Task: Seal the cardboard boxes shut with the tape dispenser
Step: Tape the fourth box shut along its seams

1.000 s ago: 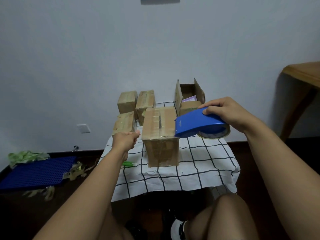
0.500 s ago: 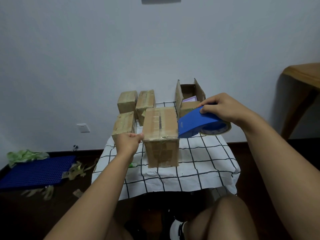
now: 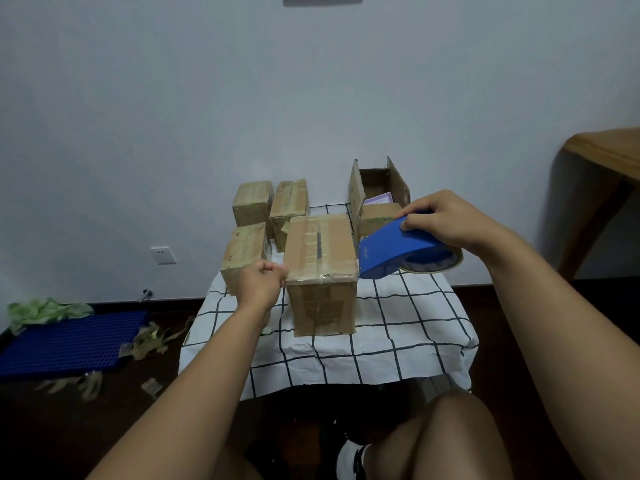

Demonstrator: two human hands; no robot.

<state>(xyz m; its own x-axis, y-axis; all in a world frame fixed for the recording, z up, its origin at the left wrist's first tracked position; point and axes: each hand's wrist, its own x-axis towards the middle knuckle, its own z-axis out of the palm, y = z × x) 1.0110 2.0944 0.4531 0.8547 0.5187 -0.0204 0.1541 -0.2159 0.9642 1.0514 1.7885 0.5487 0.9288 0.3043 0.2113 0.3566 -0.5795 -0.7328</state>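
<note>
A tall taped cardboard box (image 3: 322, 258) stands in the middle of a small table with a checked cloth (image 3: 398, 323). My left hand (image 3: 259, 282) has curled fingers and rests against the box's upper left edge; nothing shows in it. To the right of the box, just above the cloth, my right hand (image 3: 440, 220) grips the blue tape dispenser (image 3: 391, 252), whose front points at the box's right side. Behind it stands an open box (image 3: 356, 192) with raised flaps and a small closed box (image 3: 375, 216) in front of it.
Three smaller taped boxes (image 3: 251, 202), (image 3: 289, 202), (image 3: 242, 254) sit at the table's back left. On the floor to the left lie a blue mat (image 3: 69, 341) and tape scraps (image 3: 149, 341). A wooden table (image 3: 606, 157) stands at the right. My knee (image 3: 450, 438) is below the table edge.
My left hand has moved right from open air until it touches the tall box's left edge. My right hand and the dispenser have shifted slightly right and tilted.
</note>
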